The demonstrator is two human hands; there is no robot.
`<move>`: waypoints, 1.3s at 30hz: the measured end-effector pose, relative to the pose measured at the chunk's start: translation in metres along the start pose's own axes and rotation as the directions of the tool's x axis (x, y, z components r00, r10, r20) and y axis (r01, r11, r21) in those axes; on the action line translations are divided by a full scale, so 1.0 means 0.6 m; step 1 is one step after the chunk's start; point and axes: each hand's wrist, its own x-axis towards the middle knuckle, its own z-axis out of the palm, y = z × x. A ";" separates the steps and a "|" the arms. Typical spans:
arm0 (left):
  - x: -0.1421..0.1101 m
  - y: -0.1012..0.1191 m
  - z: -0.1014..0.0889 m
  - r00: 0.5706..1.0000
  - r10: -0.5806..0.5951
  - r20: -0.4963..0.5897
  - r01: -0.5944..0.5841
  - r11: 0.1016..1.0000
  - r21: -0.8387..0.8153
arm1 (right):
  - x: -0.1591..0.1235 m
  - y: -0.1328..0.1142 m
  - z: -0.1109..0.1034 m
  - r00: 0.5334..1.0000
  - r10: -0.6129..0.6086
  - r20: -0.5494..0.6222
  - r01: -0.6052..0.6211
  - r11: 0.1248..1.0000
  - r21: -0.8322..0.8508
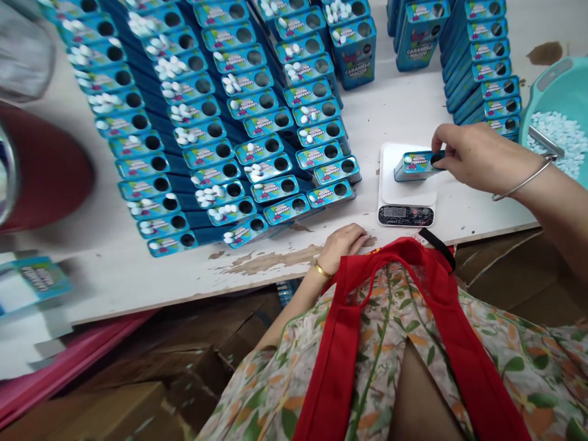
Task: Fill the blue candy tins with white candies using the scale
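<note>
The tin (417,165) sits on the scale (407,193) near the front edge of the worktop (368,199); my right hand (487,157) touches its holed end; I cannot tell whether it or my left hand (340,248) grips. I judge the tin light, stiff, slippery: pinch its long sides

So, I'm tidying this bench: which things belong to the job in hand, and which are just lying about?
Seemingly part of the job:
Caramelo Macizo tin at the right hand
digital scale under it
rows of matching tins
teal bowl of pale candies

Probably lying about:
red container
cardboard boxes
</note>
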 end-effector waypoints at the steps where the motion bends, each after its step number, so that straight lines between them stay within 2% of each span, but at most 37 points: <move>1: 0.001 0.000 0.000 1.000 -0.011 0.008 0.011 1.000 0.016 | -0.003 -0.014 -0.009 0.999 0.042 0.029 -0.041 0.998 -0.046; 3: 0.002 0.001 0.000 0.999 -0.038 0.033 0.037 0.998 0.053 | -0.008 -0.036 -0.026 0.994 0.082 0.070 -0.076 0.994 -0.079; 5: 0.003 0.002 0.000 0.997 -0.048 0.053 0.044 0.996 0.077 | -0.010 -0.048 -0.040 0.994 0.078 0.073 -0.074 0.996 -0.044; 8: 0.003 0.000 0.000 0.998 -0.040 0.056 0.035 0.995 0.090 | -0.008 -0.047 -0.048 0.992 0.094 0.082 -0.095 0.995 0.018; 13: 0.002 -0.003 0.001 0.998 -0.040 0.054 0.036 0.997 0.074 | -0.005 -0.037 -0.046 0.963 0.186 0.197 -0.224 0.955 0.196; 15: 0.003 -0.003 0.001 0.998 -0.044 0.047 0.041 0.997 0.062 | -0.006 -0.035 -0.045 0.968 0.184 0.171 -0.218 0.953 0.211; 19: 0.005 -0.004 0.003 0.998 -0.049 0.043 0.046 0.997 0.063 | -0.008 -0.033 -0.041 0.986 0.148 0.077 -0.156 0.983 0.101; 25: 0.005 -0.003 0.004 0.999 -0.046 0.018 0.045 0.997 0.063 | -0.013 -0.040 -0.035 0.997 0.053 0.049 -0.052 0.999 -0.015; 32: 0.004 -0.003 0.007 0.999 -0.048 0.004 0.047 0.996 0.080 | -0.022 -0.050 -0.042 0.996 0.059 0.063 -0.056 0.997 -0.044; 36: 0.010 0.022 0.001 1.000 0.005 -0.022 -0.004 0.998 0.061 | -0.019 -0.057 -0.036 0.997 0.065 0.049 -0.064 0.998 -0.023; 39: 0.037 0.059 -0.011 0.978 0.129 -0.166 -0.113 0.989 0.099 | -0.022 -0.055 -0.038 0.999 0.012 -0.031 -0.014 0.998 -0.059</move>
